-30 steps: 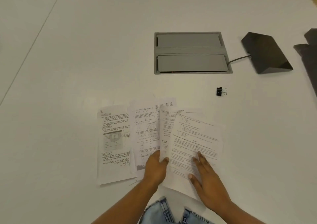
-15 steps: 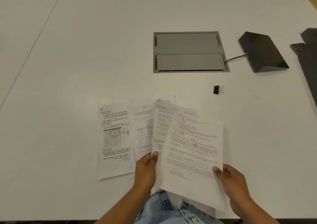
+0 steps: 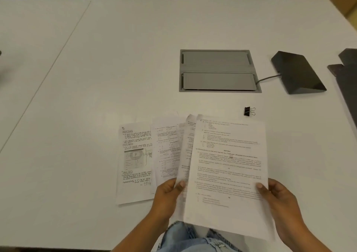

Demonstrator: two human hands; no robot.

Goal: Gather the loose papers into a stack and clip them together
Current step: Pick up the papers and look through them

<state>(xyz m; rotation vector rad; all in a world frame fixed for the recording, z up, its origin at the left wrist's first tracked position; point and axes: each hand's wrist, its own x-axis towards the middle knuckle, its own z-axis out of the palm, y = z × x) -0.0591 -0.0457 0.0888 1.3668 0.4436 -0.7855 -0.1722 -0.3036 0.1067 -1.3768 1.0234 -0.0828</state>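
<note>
A printed sheet (image 3: 228, 166) is lifted off the white table, tilted toward me. My right hand (image 3: 278, 195) grips its right edge with the thumb on top. My left hand (image 3: 168, 195) pinches the left edge of a second sheet (image 3: 186, 151) that sits just under the top one. Flat on the table to the left lie a printed page (image 3: 166, 147) and a page with handwriting and a diagram (image 3: 135, 161), overlapping. A black binder clip (image 3: 249, 111) lies on the table beyond the top right corner of the held sheets.
A grey cable hatch (image 3: 218, 70) is set into the table (image 3: 116, 58) behind the papers. A dark wedge-shaped box (image 3: 297, 74) with a cord sits to its right. A dark flat object (image 3: 347, 78) lies at the right edge. A table seam runs diagonally at left.
My right hand went from lying flat on the top sheet to gripping its right edge. Both hands raised the top sheets off the table and drew them more upright.
</note>
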